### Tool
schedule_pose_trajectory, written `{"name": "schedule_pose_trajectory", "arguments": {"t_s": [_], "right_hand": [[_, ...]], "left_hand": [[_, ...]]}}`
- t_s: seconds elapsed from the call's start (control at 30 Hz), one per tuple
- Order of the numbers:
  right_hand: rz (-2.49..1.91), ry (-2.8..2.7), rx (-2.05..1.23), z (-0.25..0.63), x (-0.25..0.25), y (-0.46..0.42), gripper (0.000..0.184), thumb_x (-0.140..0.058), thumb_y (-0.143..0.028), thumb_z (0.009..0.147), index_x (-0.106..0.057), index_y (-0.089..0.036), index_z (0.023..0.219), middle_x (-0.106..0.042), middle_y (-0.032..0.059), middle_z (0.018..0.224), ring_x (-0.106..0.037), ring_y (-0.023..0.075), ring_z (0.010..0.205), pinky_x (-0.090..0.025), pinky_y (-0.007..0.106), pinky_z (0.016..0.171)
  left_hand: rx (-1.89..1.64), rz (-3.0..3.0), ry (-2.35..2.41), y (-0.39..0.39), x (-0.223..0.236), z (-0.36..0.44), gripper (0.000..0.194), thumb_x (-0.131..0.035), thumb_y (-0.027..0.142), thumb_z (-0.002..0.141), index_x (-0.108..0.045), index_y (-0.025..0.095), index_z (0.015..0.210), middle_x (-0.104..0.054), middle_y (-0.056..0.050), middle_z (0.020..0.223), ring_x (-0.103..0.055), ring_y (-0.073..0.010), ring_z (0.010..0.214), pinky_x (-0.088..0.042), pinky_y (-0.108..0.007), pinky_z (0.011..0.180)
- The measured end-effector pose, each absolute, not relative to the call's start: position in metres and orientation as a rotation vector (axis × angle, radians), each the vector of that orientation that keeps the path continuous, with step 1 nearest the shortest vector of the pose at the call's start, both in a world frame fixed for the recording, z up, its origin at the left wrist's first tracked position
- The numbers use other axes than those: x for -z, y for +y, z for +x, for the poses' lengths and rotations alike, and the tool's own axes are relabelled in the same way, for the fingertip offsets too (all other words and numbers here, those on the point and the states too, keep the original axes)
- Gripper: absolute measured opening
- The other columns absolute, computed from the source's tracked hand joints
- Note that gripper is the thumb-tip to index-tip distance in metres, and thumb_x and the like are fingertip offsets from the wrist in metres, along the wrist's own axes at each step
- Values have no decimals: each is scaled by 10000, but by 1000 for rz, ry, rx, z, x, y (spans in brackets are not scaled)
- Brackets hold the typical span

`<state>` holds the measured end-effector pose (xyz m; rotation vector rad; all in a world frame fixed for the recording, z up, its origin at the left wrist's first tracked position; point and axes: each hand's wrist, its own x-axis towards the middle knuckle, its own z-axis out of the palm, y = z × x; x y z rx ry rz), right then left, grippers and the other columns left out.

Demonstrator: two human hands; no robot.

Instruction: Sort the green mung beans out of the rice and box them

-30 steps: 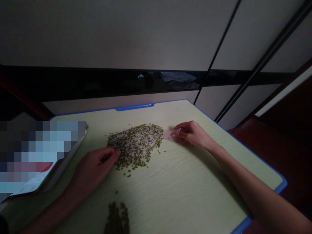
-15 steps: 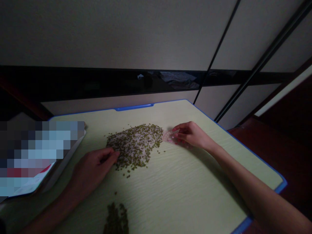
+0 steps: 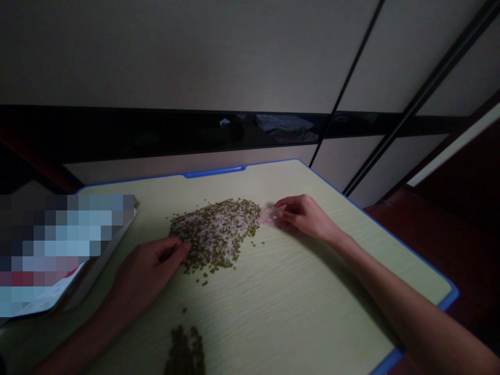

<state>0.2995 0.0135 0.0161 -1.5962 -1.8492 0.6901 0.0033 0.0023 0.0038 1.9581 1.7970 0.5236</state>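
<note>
A pile of small green beans mixed with white grains (image 3: 219, 234) is spread over the pale tabletop (image 3: 273, 302). At its left edge is my left hand (image 3: 152, 265), thumb and index finger pinched together; whatever lies between the tips is hidden. To the right of the pile, my right hand (image 3: 307, 216) has its fingers curled on a thin clear plastic piece with pinkish-red markings (image 3: 269, 217), whose left end touches the pile. The fingers partly cover this piece. A smaller heap of dark green beans (image 3: 185, 351) lies at the near edge of view.
A blurred-out flat object with a pale edge (image 3: 105, 265) rests on the left of the table. Blue trim and a blue handle-like strip (image 3: 214, 172) line the table's far edge. Behind stands a pale cabinet (image 3: 175, 57) with a dark glossy band.
Almost nothing differs. The fingers of my right hand and the plastic piece have shifted very slightly; my left hand stays pinched at the pile's edge.
</note>
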Motion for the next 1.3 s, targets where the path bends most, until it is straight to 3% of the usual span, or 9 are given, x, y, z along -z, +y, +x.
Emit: {"name": "schedule_pose_trajectory", "arguments": {"t_s": [0.37,0.57,0.87,1.3], "right_hand": [[-1535,-1923,-809,304,-21,12,238,-505,-197,729,-642,-63,870,-577,32,550,-475,100,458,-353,220,431],[-1501,-1947,-860,306,-22,11,287,-522,-211,715,-648,-41,908,-620,77,646,-504,118,504,-389,251,476],[-1548,-1877,-882,303,-23,10,257,-512,-206,729,-645,-65,898,-606,48,568,-501,107,462,-365,222,429],[-1491,-1908,-926,301,-22,9,275,-525,-208,733,-650,-48,919,-652,86,666,-530,118,512,-412,244,488]], "left_hand": [[-537,1959,1798,3,-5,4,410,-345,569,684,-436,216,496,-379,66,423,-435,-136,461,-261,-234,473],[-558,1952,1791,3,-2,2,408,-354,565,686,-429,218,485,-356,71,417,-408,-127,441,-248,-232,461],[-541,1950,1787,0,-7,4,405,-353,555,689,-426,216,481,-357,70,420,-415,-129,454,-256,-232,471],[-518,1966,1796,1,-8,5,402,-354,548,699,-425,212,491,-371,64,430,-435,-138,474,-264,-237,484]]}}
